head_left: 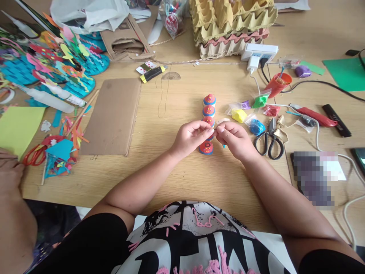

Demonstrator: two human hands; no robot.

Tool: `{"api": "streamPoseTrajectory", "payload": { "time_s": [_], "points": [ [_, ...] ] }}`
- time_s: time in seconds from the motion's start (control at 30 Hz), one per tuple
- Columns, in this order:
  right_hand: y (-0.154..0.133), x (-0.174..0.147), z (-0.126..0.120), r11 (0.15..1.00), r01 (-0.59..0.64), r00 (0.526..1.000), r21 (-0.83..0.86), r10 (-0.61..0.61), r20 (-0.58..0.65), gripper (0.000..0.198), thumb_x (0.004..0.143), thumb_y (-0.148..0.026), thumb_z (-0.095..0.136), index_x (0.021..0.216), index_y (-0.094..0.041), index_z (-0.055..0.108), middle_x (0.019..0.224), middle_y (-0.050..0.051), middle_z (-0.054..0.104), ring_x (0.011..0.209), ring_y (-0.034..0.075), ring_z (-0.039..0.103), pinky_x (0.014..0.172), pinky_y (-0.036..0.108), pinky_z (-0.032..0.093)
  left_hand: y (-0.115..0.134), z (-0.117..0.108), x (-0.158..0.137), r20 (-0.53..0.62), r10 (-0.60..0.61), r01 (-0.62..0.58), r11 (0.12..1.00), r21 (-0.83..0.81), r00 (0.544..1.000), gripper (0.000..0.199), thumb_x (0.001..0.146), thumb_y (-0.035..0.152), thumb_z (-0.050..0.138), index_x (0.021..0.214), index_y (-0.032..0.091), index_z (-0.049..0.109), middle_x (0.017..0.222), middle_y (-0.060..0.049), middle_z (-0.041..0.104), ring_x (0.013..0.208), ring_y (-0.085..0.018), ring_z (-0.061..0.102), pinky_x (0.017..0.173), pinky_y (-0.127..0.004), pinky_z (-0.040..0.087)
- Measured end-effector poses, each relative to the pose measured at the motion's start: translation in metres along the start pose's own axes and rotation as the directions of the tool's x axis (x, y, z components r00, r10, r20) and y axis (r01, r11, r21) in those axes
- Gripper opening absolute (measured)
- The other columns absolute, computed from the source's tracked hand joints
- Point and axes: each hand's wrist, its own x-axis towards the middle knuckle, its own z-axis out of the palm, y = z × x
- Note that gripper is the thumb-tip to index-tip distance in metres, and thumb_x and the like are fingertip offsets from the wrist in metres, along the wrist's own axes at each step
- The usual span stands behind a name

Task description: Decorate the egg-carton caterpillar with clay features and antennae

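Note:
My left hand (191,140) and my right hand (234,140) meet over the table, thumb and forefinger of each pinched together tip to tip. Whatever is between them is too small to make out. Below and beyond them runs a column of several small red-and-blue clay figures with faces. The farthest figure (209,99) and the one after it (208,111) show fully, while my fingers partly cover those in the middle. Nearest to me lies a figure (205,147) with a dark ring on top. A bit of blue (224,145) shows under my right hand.
Right of my hands lie bagged yellow clay (238,115), blue clay (257,127), black-handled scissors (270,140) and a red cup (279,84). Egg trays (230,26) are stacked behind. A cardboard sheet (111,116) and paper scraps (61,152) lie left, near another person's arm (13,201).

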Motion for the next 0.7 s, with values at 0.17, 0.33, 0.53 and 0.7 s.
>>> {"api": "streamPoseTrajectory", "payload": {
  "time_s": [0.17, 0.33, 0.53, 0.7],
  "points": [
    [-0.0027, 0.0, -0.0002, 0.997, 0.005, 1.0, -0.073, -0.005, 0.001, 0.05, 0.094, -0.064, 0.071, 0.073, -0.019, 0.063, 0.061, -0.004, 0.049, 0.054, 0.009, 0.04, 0.052, 0.026, 0.033, -0.0005, 0.0009, 0.0005, -0.005, 0.07, -0.07, 0.998, 0.005, 0.998, 0.025, 0.089, 0.043, 0.082, 0.087, 0.019, 0.076, 0.082, -0.001, 0.077, 0.075, -0.011, 0.071, 0.073, -0.025, 0.057],
    [-0.0036, -0.0003, -0.0008, 0.996, -0.051, 0.998, -0.071, 0.054, 0.032, 0.059, 0.098, -0.071, 0.058, 0.069, -0.019, 0.057, 0.057, -0.004, 0.045, 0.053, 0.009, 0.034, 0.052, 0.028, 0.027, 0.0001, -0.0014, 0.0023, -0.051, 0.146, -0.142, 0.987, 0.068, 0.988, 0.022, 0.09, 0.043, 0.082, 0.086, 0.022, 0.079, 0.081, 0.001, 0.071, 0.077, -0.01, 0.065, 0.075, -0.024, 0.053],
    [-0.0032, -0.0016, 0.0012, 0.991, -0.133, 0.984, 0.019, 0.13, 0.119, 0.061, 0.094, -0.074, 0.061, 0.065, -0.021, 0.052, 0.055, -0.005, 0.04, 0.051, 0.009, 0.028, 0.051, 0.029, 0.02, -0.0029, -0.0015, 0.0013, -0.013, 0.193, -0.19, 0.975, 0.117, 0.981, 0.016, 0.091, 0.039, 0.081, 0.091, 0.023, 0.081, 0.086, -0.001, 0.068, 0.082, -0.011, 0.064, 0.076, -0.025, 0.053],
    [0.0001, -0.0016, -0.0003, 0.985, -0.163, 0.974, 0.056, 0.152, 0.167, 0.067, 0.094, -0.081, 0.053, 0.064, -0.021, 0.051, 0.054, -0.005, 0.04, 0.051, 0.009, 0.028, 0.051, 0.029, 0.019, -0.0039, 0.0002, 0.0006, -0.011, 0.254, -0.249, 0.955, 0.159, 0.967, 0.016, 0.093, 0.037, 0.079, 0.092, 0.021, 0.077, 0.088, -0.002, 0.067, 0.081, -0.011, 0.062, 0.073, -0.025, 0.05]
  ]
}}
